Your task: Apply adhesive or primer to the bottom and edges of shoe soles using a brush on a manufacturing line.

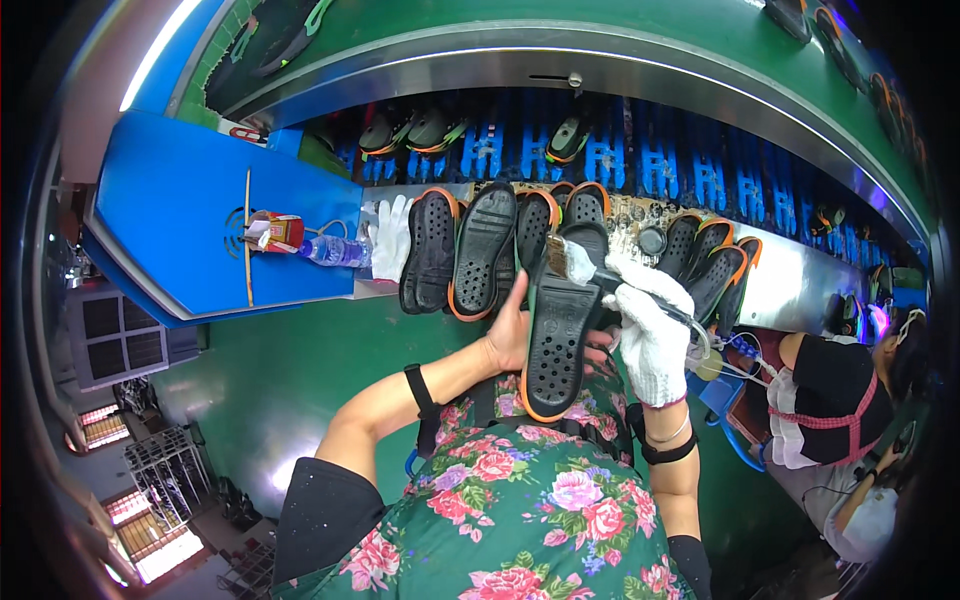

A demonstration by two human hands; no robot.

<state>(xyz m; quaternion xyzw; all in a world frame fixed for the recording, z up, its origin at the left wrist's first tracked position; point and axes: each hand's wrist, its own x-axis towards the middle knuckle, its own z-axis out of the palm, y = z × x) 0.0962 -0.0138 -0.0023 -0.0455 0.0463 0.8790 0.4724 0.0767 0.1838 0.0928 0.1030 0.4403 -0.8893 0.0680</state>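
A black shoe sole [555,350] with an orange rim and rows of round holes is held upright in front of my apron. My bare left hand [512,335] grips it from the left side, with some fingers behind it. My right hand [650,335], in a white knit glove, is closed around a flat brush [578,262]. The brush's pale bristles lie at the sole's upper part; whether they press on it I cannot tell. Just beyond, several more black soles [484,250] lean along the bench edge, left of a small round dark container [651,240].
A metal-edged bench [790,300] runs across, with blue racks [605,160] behind it. On the left, a blue panel [190,220] carries a red box [283,234] and a plastic bottle [336,251], near a white glove [391,238]. Another person [835,400] sits at right.
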